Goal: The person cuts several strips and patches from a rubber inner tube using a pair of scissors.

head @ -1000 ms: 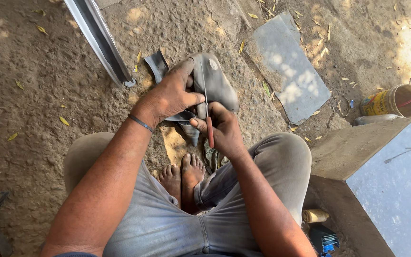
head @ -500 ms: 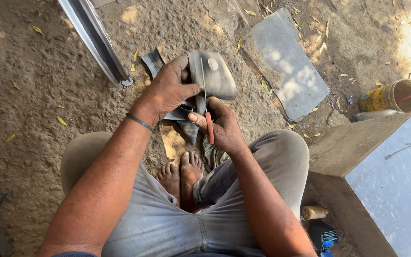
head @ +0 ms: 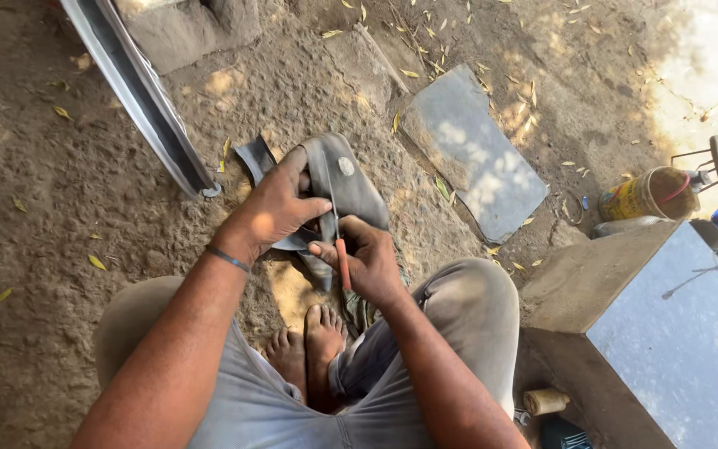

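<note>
I sit cross-legged on dirt ground. My left hand (head: 272,208) grips a folded dark grey rubber inner tube (head: 351,179) with a small pale round patch on it. My right hand (head: 367,258) holds a thin tool with an orange-red handle (head: 342,264), its metal shaft pointing up against the tube. Both hands meet just above my bare feet (head: 309,345).
A long metal channel (head: 139,96) lies at the upper left. A flat grey sheet (head: 475,150) rests on the ground to the right. A yellow can (head: 646,194) and a grey box-like block (head: 658,324) stand at right. A small wooden roll (head: 546,402) lies beside my leg.
My left hand has turned and folded the tube slightly, shifting it; the tool in my right hand stays against it.
</note>
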